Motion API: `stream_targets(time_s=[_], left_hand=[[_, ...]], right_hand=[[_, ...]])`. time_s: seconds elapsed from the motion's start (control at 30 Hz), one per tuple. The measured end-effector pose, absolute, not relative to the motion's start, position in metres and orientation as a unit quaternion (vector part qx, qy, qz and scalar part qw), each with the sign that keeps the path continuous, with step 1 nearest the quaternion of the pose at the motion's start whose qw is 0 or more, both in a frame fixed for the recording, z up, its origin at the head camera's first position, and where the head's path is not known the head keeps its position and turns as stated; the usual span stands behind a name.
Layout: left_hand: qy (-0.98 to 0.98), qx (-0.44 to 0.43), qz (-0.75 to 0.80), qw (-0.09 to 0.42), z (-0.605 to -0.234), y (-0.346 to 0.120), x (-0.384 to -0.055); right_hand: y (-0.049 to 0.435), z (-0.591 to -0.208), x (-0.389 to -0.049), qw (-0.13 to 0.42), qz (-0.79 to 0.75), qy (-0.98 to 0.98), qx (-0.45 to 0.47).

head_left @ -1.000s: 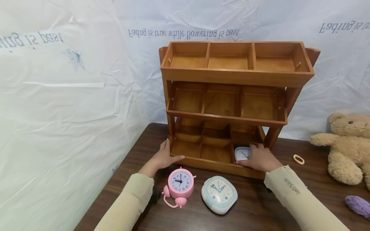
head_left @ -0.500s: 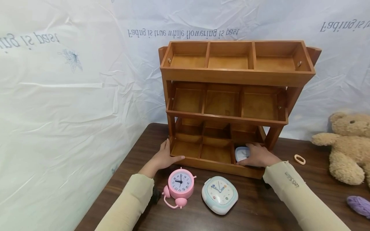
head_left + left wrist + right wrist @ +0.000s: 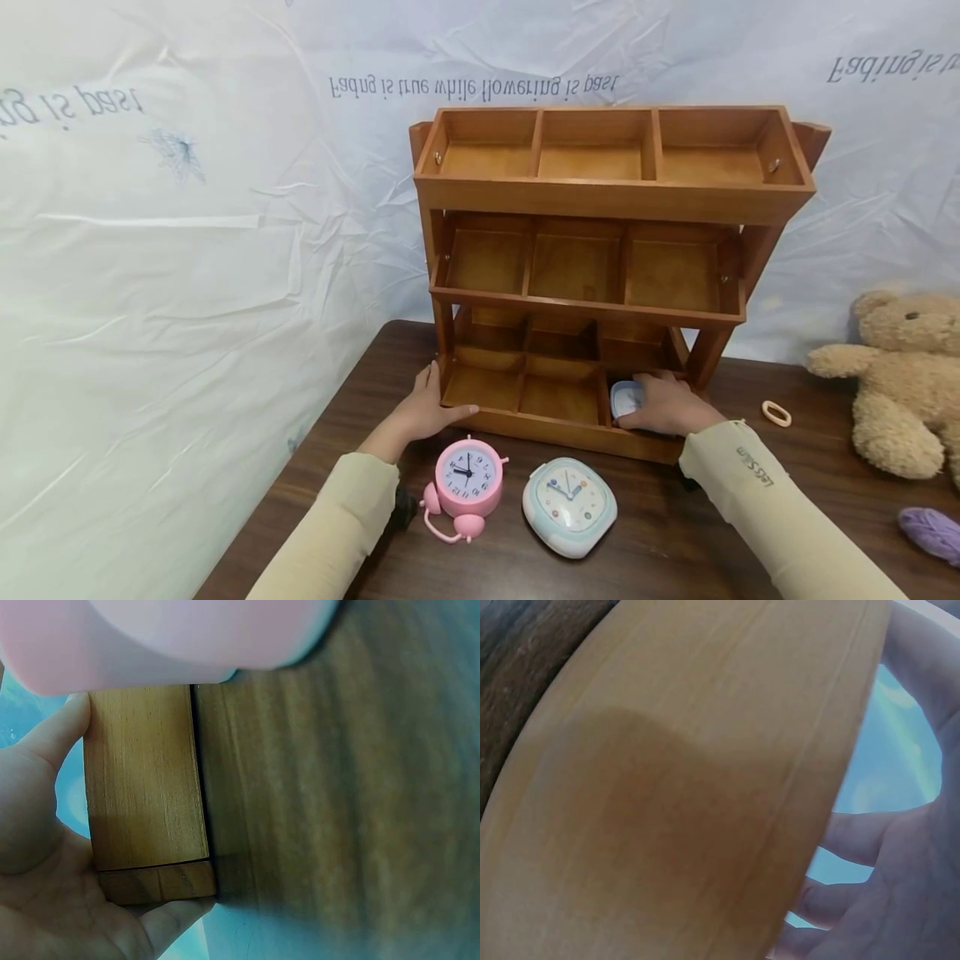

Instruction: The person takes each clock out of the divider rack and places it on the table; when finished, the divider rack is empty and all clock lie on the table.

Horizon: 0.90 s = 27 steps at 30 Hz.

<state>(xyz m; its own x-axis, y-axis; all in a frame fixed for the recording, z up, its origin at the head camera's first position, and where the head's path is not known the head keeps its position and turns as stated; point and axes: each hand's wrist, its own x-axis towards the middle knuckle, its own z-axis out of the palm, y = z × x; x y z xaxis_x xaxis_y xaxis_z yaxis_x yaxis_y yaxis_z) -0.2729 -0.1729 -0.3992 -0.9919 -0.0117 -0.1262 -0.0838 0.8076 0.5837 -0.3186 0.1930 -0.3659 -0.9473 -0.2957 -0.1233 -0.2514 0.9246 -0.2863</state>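
Note:
A brown wooden three-tier shelf (image 3: 600, 200) stands against the back cloth. My left hand (image 3: 420, 410) grips the front left corner of its bottom tier, thumb on the front board (image 3: 146, 780) and fingers round the side. In the bottom right compartment my right hand (image 3: 670, 405) holds a small light-blue clock (image 3: 624, 398) with a rounded square face, thumb at its near edge. The hand covers the clock's right part. In the right wrist view the front board (image 3: 667, 802) hides most of the compartment, and the clock cannot be made out.
Before the shelf lie a pink twin-bell alarm clock (image 3: 469, 473) and a white-and-teal clock (image 3: 570, 506) on the dark wooden table (image 3: 637, 542). At right are a beige oval ring (image 3: 776, 413), a teddy bear (image 3: 900, 375) and a purple yarn bundle (image 3: 930, 532).
My right hand has shifted slightly left over the small clock and covers more of its face. The left hand stays at the shelf corner.

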Motion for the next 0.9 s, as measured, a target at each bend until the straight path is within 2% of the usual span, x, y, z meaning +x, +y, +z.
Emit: stream_targets(time_s=[0.4,0.9], left_hand=[[0.948,-0.025,0.313,0.058,-0.401,-0.173,-0.274],[0.946,-0.032,0.316,0.064,-0.398,-0.173,-0.272]], right_hand=[[0.198,-0.367,-0.321,0.060,-0.132,0.979,-0.141],[0.197,-0.343,-0.308,0.026,-0.137,0.978,-0.153]])
